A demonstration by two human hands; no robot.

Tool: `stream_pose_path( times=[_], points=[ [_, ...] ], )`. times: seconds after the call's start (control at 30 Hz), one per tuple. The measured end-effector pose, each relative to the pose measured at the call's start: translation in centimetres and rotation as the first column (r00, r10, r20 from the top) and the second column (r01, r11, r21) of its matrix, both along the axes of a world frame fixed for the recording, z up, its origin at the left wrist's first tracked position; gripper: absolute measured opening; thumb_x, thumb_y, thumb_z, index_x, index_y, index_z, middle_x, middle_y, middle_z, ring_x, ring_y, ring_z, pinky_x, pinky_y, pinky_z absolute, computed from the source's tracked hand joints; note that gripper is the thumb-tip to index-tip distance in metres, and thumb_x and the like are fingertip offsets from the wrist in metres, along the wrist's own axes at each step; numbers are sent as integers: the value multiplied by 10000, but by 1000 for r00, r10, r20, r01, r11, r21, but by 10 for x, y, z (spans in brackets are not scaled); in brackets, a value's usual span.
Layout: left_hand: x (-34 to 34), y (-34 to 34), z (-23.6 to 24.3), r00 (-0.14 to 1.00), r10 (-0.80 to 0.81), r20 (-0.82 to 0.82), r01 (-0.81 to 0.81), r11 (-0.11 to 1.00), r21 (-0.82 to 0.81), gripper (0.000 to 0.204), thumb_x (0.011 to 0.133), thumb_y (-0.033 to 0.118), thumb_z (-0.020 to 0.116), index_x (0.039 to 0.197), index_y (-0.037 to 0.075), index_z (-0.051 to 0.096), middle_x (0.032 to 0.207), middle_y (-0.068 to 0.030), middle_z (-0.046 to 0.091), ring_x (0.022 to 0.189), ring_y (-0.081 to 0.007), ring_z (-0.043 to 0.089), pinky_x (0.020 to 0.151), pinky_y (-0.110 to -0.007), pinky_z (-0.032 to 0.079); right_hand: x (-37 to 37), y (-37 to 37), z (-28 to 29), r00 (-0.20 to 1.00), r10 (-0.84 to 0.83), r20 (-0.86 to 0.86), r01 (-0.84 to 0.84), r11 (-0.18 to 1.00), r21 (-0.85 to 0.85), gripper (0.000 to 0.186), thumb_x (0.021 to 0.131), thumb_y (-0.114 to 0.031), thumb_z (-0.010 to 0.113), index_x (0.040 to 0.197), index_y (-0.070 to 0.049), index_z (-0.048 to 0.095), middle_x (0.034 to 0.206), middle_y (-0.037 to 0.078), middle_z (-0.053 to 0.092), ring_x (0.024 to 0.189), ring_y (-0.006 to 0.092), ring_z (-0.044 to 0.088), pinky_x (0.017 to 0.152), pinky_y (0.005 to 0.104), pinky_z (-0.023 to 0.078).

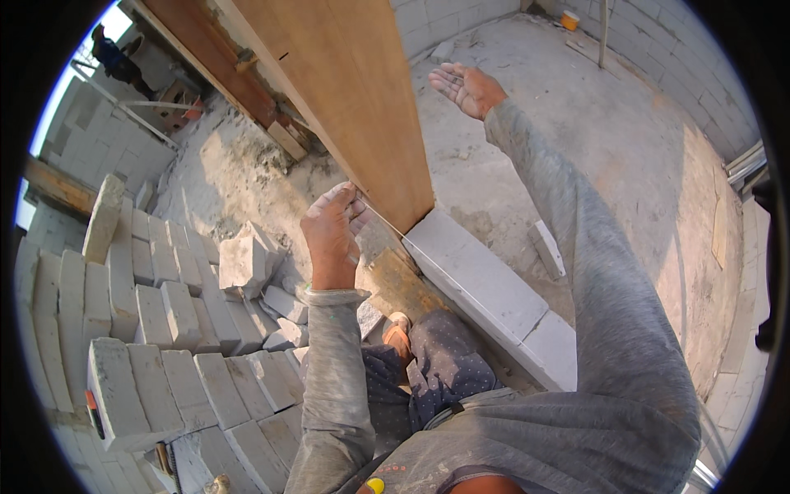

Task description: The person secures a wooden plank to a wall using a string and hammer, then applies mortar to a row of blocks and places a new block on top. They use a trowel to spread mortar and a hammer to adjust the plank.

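White string (383,220): one, left hand (332,229) pinching | low-wall blocks (477,272): two visible

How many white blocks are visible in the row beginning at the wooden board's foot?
2: first block by the board; second block next to it, partly behind the grey sleeve. More may be hidden.

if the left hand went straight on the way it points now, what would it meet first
Probably the wide wooden plank, whose lower edge lies right by the left hand; any gap between them is hard to judge from this single view.
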State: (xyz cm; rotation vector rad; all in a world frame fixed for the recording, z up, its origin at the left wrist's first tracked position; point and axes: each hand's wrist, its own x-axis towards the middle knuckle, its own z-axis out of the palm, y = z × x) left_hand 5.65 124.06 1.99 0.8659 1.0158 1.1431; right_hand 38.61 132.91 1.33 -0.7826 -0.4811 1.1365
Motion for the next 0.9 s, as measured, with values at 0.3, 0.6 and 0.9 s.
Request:
stream_pose_path(
  times=[0.3, 0.6, 0.9],
  points=[
    [-2, 6, 1, 998, -35, 51, 37, 998, -43, 145, 936, 125, 700, 1030, 15, 694, 866, -12, 679, 682, -84, 610, 606, -251, 568, 13, -19, 4, 999, -36, -24, 37, 999, 24, 357, 1078, -170, 419, 1313, 93, 475, 1254, 228, 584, 1113, 329, 647, 947, 399, 611],
    [-9, 4, 3, 987, -102, 126, 106, 994, -31, 119, 944, 111, 710, 1047, 53, 703, 846, 14, 686, 711, -96, 629, 682, -278, 559, 34, -17, -26, 923, 9, -385, 87, 969, 231, 464, 1087, -352, 474, 1480, -107, 439, 993, 51, 478, 827, 147, 552, 823, 302, 568],
    [-6, 3, 9, 995, -94, 42, 91, 993, 69, 202, 972, 137, 694, 1145, 36, 672, 927, -7, 705, 755, -109, 641, 725, -293, 571, 14, -80, 31, 69, 181, 981, -163, 972, -168, 343, 1032, -329, 553, 1094, -40, 725, 766, 46, 687, 671, 155, 623, 637, 317, 520]
  ],
)
